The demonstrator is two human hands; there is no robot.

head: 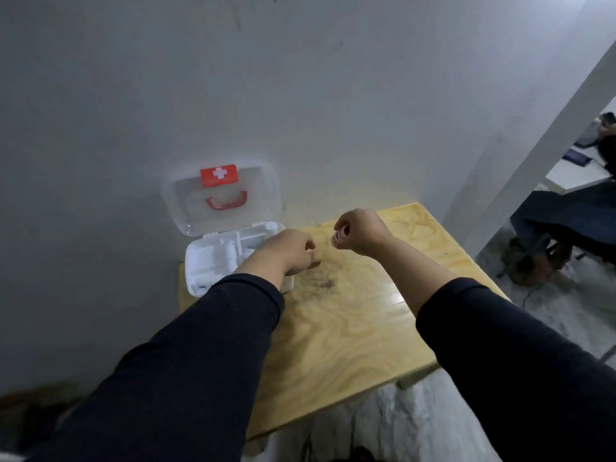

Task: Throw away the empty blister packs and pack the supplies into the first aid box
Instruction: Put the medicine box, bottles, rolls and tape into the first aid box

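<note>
A white first aid box (213,261) stands open at the far left of the wooden table (350,328), its clear lid (223,198) with a red cross label and red handle leaning back against the wall. White supplies lie in its compartments. My left hand (290,250) hovers over the box's right edge with the fingers curled; what it holds, if anything, is hidden. My right hand (358,231) is raised over the table to the right of the box, closed around a small pale object that I cannot identify.
The grey wall rises right behind the table. A white pillar (546,155) stands at the right, and beyond it a seated person (566,225) and a chair. Rough pale floor (416,425) shows below the table's near edge.
</note>
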